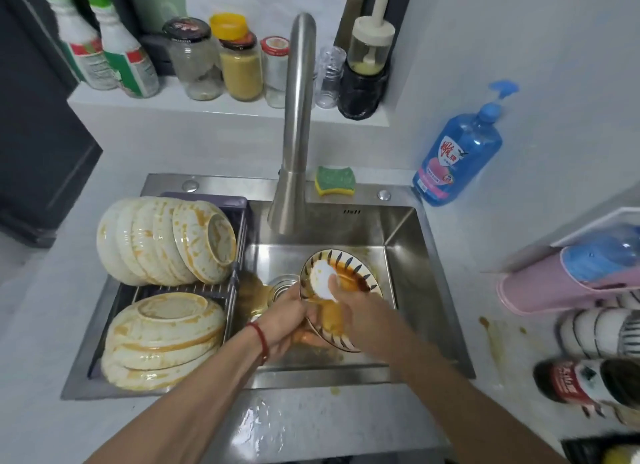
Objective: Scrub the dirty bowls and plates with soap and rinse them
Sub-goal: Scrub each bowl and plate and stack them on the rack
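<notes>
The job looks to be near its start. Over the sink (408, 256) basin, close to its front edge and just right of the drain, the left hand (287, 316) grips a striped bowl (341, 283) by its near-left rim, fingers curled under it. The right hand (349, 304) reaches into the bowl, fingers lying against the inner wall; whether it holds a cloth or sponge cannot be told. The bowl is tilted, mouth facing up and toward the sink's back-left, so its rim reads as an oval with the long axis running from back-left to front-right. Orange sauce streaks its inside, with a white patch bare at the bottom.

Much is left, by my reading: a row of stained bowls (166, 238) stands on edge in the rack (239, 256) at the sink's left side, and a stack of stained plates (162, 339) lies upside down in front of them. The green-and-yellow sponge (335, 181) rests on the sink's back edge beside the faucet (294, 124), and the blue soap bottle (457, 152) stands on the tabletop (519, 117) at the sink's back-right corner.
</notes>
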`<state>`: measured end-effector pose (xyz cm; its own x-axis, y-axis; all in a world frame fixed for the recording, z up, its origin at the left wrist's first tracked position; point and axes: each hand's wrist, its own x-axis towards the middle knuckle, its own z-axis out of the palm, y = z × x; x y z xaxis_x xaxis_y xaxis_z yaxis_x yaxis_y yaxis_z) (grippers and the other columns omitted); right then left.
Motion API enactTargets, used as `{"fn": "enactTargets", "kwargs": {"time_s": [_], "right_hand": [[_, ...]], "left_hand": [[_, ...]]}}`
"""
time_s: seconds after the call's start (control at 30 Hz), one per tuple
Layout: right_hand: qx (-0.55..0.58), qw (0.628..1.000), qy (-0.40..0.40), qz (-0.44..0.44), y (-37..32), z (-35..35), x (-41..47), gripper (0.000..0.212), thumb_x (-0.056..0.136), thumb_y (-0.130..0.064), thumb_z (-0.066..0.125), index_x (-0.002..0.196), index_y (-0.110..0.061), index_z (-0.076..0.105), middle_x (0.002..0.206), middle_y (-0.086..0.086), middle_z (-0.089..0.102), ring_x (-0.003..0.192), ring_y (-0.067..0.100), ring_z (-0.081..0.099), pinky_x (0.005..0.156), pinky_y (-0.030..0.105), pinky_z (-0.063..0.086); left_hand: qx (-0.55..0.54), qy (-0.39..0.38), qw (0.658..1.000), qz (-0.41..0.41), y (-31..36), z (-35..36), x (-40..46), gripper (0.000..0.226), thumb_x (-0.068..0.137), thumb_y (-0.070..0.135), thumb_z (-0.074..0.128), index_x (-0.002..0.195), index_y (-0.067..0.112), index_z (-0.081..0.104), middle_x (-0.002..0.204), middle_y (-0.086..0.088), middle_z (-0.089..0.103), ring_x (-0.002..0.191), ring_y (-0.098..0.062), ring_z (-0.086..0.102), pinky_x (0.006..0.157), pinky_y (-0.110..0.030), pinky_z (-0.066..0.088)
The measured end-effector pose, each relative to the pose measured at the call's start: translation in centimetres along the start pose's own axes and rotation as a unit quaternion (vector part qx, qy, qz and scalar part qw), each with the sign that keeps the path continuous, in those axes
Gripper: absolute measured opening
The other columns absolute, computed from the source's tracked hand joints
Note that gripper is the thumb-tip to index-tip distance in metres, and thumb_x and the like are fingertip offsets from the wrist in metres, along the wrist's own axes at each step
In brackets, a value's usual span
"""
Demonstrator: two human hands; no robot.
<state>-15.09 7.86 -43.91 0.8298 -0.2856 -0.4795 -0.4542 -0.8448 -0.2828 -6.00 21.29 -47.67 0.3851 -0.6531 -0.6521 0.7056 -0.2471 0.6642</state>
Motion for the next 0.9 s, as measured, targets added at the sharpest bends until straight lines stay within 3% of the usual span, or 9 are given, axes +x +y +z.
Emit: {"fn": "enactTargets", "kwargs": {"time_s": [0.1,0.2,0.27,0.37,0.5,0.63,0.73,0.83,0.9], "right_hand": [[-0.1,0.991,0.046,0.078,1.5,-1.5,0.4,0.063,0.108,-0.018,0.033,0.163,-0.031,0.006,0.113,0.005,0.066,0.089,0.019,0.061,0.072,0.032,0.045],[-0.108,0.988,0.08,0.08,-0.1,-1.1,0.0,0.064,0.108,-0.019,0.035,0.163,-0.025,0.003,0.116,0.006,0.067,0.097,0.024,0.066,0.072,0.034,0.044],[-0.055,0.995,0.069,0.045,-1.8,-0.6,0.0,0.069,0.104,-0.017,0.039,0.163,-0.025,0.004,0.115,0.01,0.066,0.1,0.029,0.063,0.074,0.038,0.044],[0.011,0.999,0.031,-0.038,-2.5,-0.2,-0.2,0.067,0.104,-0.022,0.04,0.163,-0.026,0.008,0.094,0.009,0.062,0.087,0.03,0.055,0.072,0.043,0.048],[-0.009,0.993,-0.041,-0.114,-1.2,-1.3,-1.7,0.056,0.11,-0.02,0.031,0.164,-0.024,0.014,0.085,0.0,0.047,0.08,0.024,0.048,0.076,0.043,0.049],[-0.086,0.978,-0.122,-0.146,0.0,-1.6,-3.9,0.055,0.111,-0.021,0.027,0.164,-0.022,0.011,0.095,0.007,0.053,0.081,0.02,0.046,0.072,0.036,0.042],[-0.185,0.968,-0.147,-0.088,3.2,-2.3,-4.2,0.059,0.108,-0.02,0.033,0.162,-0.029,0.01,0.121,0.009,0.06,0.089,0.019,0.054,0.078,0.036,0.051],[-0.193,0.979,-0.068,-0.002,5.3,-2.1,-2.4,0.064,0.104,-0.019,0.039,0.162,-0.028,0.012,0.114,0.005,0.064,0.087,0.016,0.063,0.075,0.032,0.056],[-0.204,0.979,0.005,0.02,5.0,-1.7,-1.5,0.068,0.103,-0.021,0.04,0.162,-0.025,0.008,0.107,0.005,0.066,0.082,0.017,0.065,0.073,0.034,0.059]], "left_hand": [[-0.032,-0.028,0.999,-0.011,-0.5,0.0,-1.4,0.051,0.082,-0.024,0.043,0.129,-0.006,0.045,0.069,-0.008,0.064,0.06,-0.03,0.067,0.056,-0.048,0.064],[-0.042,-0.04,0.998,-0.008,-0.1,0.4,-1.7,0.053,0.08,-0.024,0.045,0.129,-0.003,0.046,0.069,-0.009,0.063,0.062,-0.031,0.068,0.062,-0.052,0.065],[-0.055,-0.052,0.997,0.001,0.5,0.4,-1.8,0.052,0.079,-0.023,0.042,0.127,-0.004,0.05,0.084,-0.021,0.068,0.074,-0.037,0.071,0.07,-0.059,0.063],[-0.074,-0.067,0.995,0.013,0.6,-0.4,-1.7,0.07,0.071,-0.019,0.047,0.135,0.007,0.054,0.112,-0.027,0.069,0.099,-0.048,0.068,0.084,-0.069,0.056],[-0.139,-0.093,0.986,0.012,0.6,-1.2,-2.2,0.044,0.08,-0.004,0.042,0.114,0.002,0.069,0.107,-0.025,0.071,0.094,-0.042,0.07,0.088,-0.068,0.055],[-0.155,0.04,0.987,0.012,-0.1,-0.9,-1.5,0.026,0.067,0.007,0.05,0.092,0.005,0.058,0.098,-0.019,0.061,0.083,-0.035,0.063,0.079,-0.058,0.056],[-0.058,0.123,0.99,0.023,-0.5,-0.4,-1.3,0.04,0.072,-0.013,0.043,0.107,0.001,0.056,0.09,-0.014,0.059,0.068,-0.026,0.059,0.071,-0.051,0.057],[-0.036,0.109,0.993,0.028,-1.0,0.7,-1.4,0.054,0.07,-0.016,0.043,0.122,-0.003,0.055,0.089,-0.016,0.062,0.068,-0.029,0.064,0.077,-0.056,0.057],[-0.05,0.095,0.994,0.026,-0.9,1.6,-1.8,0.057,0.072,-0.019,0.041,0.124,0.0,0.055,0.089,-0.016,0.062,0.065,-0.027,0.067,0.064,-0.049,0.062]]}}
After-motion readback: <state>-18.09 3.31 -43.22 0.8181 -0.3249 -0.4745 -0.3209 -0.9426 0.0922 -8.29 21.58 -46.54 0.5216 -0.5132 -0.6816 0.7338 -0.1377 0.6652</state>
